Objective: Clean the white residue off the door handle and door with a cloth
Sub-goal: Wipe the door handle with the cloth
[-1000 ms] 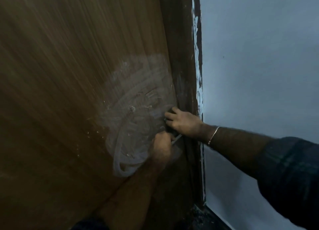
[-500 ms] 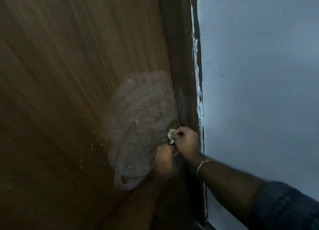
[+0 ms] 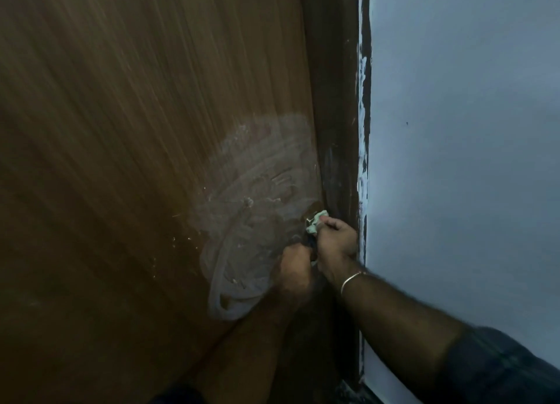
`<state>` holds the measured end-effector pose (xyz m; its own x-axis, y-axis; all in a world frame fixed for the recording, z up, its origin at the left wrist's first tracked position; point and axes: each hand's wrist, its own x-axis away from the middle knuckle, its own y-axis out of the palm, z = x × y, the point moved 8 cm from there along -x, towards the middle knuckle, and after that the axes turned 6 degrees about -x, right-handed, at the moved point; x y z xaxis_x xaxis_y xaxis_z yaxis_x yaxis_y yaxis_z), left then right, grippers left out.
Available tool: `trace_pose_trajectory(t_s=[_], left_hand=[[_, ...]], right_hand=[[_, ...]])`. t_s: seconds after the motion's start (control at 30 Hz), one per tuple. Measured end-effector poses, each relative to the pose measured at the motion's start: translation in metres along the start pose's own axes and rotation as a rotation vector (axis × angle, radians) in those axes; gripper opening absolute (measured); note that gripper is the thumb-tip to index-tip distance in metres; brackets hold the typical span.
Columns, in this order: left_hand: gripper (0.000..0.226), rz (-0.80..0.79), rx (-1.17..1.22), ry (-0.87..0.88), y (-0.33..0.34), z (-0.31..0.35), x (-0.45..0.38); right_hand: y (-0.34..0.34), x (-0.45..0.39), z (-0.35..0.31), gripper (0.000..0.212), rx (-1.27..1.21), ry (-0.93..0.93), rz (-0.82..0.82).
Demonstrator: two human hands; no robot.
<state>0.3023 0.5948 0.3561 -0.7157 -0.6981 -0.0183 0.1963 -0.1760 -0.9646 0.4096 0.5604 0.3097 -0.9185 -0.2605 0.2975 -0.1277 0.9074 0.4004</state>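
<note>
Wooden door [image 3: 121, 161] fills the left and centre of the view, grain running steeply. To its right stands a dark door frame [image 3: 330, 100] with flaking white paint along its outer edge, then a pale grey wall [image 3: 469, 131].

White residue [image 3: 257, 209] covers a broad smeared patch on the door near its frame-side edge — curved streaks, with a thicker loop at the lower end.

Right forearm enters from the lower right in a dark sleeve [image 3: 500, 367], reaching up and left, with a thin metal bangle [image 3: 351, 281] at the wrist. Left forearm comes up from the bottom edge, close against the door.

Right hand [image 3: 333, 240] is fisted, grip clenched on a small pale cloth [image 3: 315, 223] that pokes out above the knuckles and presses against the door handle [image 3: 309, 219] — only a small metallic glint of it shows. Left hand [image 3: 295, 267] sits just below and beside the right, fingers curled; what its grip holds cannot be told, as the hand is blurred.
</note>
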Motion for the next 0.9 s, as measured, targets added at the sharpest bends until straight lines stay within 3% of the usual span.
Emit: trace_pose_trajectory(t_s=[0.07,0.2,0.33,0.47,0.6,0.77,0.9], left_hand=[[0.030,-0.006,0.018,0.002,-0.002,0.001,0.000],[0.034,0.012,0.006,0.055,-0.001,0.004,0.001],[0.034,-0.012,0.003,0.009,-0.003,0.003,-0.005],[0.033,0.000,-0.024,0.044,-0.001,0.008,-0.003],[0.039,0.009,-0.041,0.019,-0.002,0.004,-0.003],[0.038,0.085,-0.012,0.056,-0.004,0.004,0.006],[0.034,0.047,-0.008,0.060,-0.003,0.003,0.002]], right_hand=[[-0.002,0.003,-0.004,0.016,0.095,-0.036,-0.027],[-0.003,-0.007,-0.005,0.018,-0.041,0.070,0.008],[0.000,0.006,-0.002,0.014,0.173,-0.040,-0.045],[-0.004,-0.006,-0.009,0.018,0.062,-0.003,0.016],[-0.004,0.009,-0.017,0.015,0.287,-0.207,-0.064],[-0.008,0.003,-0.027,0.016,0.230,-0.169,0.008],[0.001,0.019,-0.043,0.017,0.447,-0.425,-0.141]])
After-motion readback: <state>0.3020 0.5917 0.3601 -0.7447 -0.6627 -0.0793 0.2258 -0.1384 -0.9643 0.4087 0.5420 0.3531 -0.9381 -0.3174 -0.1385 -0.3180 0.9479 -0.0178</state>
